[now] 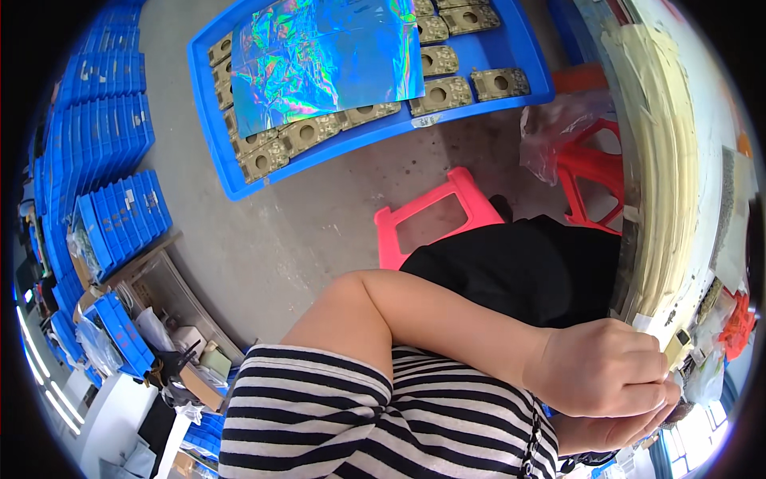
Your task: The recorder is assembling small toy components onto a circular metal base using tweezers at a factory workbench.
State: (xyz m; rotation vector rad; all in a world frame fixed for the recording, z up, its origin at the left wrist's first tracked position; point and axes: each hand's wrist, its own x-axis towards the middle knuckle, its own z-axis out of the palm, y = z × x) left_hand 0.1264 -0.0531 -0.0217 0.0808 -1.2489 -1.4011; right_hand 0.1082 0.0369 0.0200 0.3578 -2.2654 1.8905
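My left hand is closed at the lower right, its fingers curled inward at the edge of the worktable. Just beneath it, partly covered, is my right hand, with its fingers bent up against those of the left. The two hands meet, and whatever lies between them is hidden. Next to the fingertips, on the table, sits a small yellowish and dark piece, too small to name. My left forearm crosses over my striped shirt to reach this spot.
A blue tray at the top holds several camouflage-patterned cases with round holes, partly under a shiny iridescent sheet. A pink stool and a red stool stand below. Blue crates are stacked at left. The worktable runs along the right.
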